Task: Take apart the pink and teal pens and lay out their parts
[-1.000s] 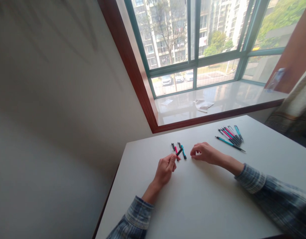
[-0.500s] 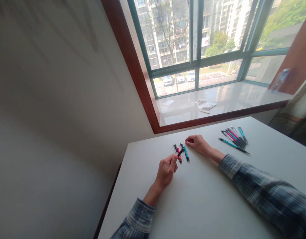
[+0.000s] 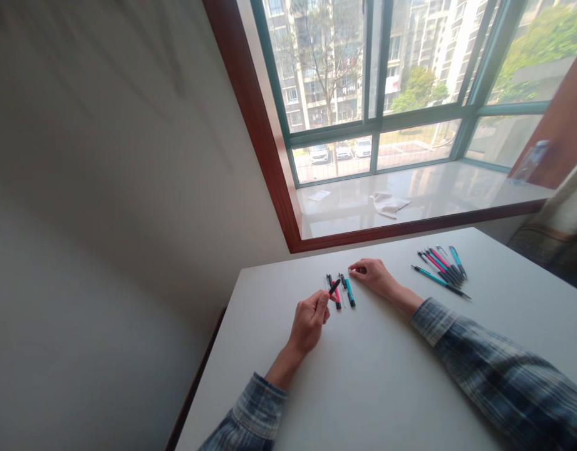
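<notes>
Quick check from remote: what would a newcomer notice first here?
The black pen in the left hand draws the eye first, near the middle of the white table. To the right lies a fan of pink and teal pens; above, a green-framed window fills the view.

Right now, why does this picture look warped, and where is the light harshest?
In the head view, the lens seems to bend the wooden window frame and tilt the table; daylight glares off the sill; the wall sits in soft shadow.

The left hand [image 3: 309, 322] hides most of the black pen [image 3: 334, 287].
</notes>
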The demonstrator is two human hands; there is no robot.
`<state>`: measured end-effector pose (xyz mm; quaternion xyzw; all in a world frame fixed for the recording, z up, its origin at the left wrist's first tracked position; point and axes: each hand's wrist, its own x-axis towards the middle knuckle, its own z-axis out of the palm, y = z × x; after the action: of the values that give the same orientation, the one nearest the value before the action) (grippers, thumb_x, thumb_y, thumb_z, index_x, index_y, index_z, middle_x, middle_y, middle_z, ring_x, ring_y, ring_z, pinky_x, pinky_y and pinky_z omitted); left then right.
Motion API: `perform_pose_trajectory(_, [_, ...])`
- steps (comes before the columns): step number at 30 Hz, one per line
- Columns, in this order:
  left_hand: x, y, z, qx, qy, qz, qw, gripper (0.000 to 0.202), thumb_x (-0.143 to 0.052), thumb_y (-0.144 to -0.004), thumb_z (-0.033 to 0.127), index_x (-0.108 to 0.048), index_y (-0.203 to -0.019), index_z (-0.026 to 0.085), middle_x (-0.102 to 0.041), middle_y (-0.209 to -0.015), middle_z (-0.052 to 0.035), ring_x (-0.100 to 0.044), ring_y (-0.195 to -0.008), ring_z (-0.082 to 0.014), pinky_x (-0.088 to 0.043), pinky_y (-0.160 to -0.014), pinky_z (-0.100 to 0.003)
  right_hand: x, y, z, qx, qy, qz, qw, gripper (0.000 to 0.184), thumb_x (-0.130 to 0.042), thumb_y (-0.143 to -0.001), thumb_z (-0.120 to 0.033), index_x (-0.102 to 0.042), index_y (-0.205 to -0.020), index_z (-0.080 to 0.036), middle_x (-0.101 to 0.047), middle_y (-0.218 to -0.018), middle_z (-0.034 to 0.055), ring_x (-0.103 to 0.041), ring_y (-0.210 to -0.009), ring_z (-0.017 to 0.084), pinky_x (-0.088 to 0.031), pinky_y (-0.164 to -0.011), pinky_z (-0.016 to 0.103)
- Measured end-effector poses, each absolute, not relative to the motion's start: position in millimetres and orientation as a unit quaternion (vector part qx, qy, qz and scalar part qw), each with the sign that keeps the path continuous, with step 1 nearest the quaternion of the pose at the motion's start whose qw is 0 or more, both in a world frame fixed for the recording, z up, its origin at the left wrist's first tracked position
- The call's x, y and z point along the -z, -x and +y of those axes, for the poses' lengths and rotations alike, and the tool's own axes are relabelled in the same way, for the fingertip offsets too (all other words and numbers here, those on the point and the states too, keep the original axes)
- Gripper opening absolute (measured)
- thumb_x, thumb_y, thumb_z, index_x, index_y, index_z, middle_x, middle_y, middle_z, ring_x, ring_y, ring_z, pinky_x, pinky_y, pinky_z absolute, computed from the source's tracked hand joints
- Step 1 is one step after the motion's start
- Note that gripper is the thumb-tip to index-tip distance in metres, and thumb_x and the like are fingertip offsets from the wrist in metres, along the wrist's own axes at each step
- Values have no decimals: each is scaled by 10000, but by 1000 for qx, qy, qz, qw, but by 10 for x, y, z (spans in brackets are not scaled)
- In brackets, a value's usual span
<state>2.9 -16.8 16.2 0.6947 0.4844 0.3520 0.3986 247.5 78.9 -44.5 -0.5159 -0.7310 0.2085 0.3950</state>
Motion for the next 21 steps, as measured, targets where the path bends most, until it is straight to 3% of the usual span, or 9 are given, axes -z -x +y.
perform_pose_trajectory(4, [-139, -11, -166, -353, -698, 486, 389, 508, -397, -1022, 569, -716, -981, 174, -353, -584, 57, -349, -545, -132, -310, -550, -237, 450, -2486, 772, -211, 518, -722, 407, 273, -655, -865, -372, -811, -999, -193, -752, -828, 60, -666, -717, 198, -518, -739, 320])
perform_pose_trajectory(9, [-144, -5, -167, -351, -713, 487, 362, 475, -391, -1031, 550, -691, -990, 184, -379, -605, 53, -372, -560, -136, -313, -568, -237, 427, -2518, 683, -206, 522, -694, 451, 369, -640, -849, -356, -731, -1167, -194, -709, -814, 27, -608, -671, 172, -498, -679, 305])
perform_pose_trajectory(14, [-191, -38, -183, -355, -724, 500, 314, 440, -403, -1022, 556, -655, -980, 198, -380, -613, 58, -361, -555, -136, -292, -577, -243, 375, -2552, 469, -214, 549, -591, 552, 233, -629, -866, -433, -643, -941, -213, -609, -712, 0, -543, -625, 171, -462, -632, 303])
perform_pose_trajectory(21, [-194, -62, -207, -346, -744, 496, 285, 410, -417, -1030, 526, -656, -946, 204, -439, -616, 51, -392, -564, -135, -302, -588, -241, 322, -2393, -25, -387, 471, -584, 536, 416, -554, -948, -600, -495, -768, -230, -436, -658, -33, -396, -600, 152, -348, -549, 272])
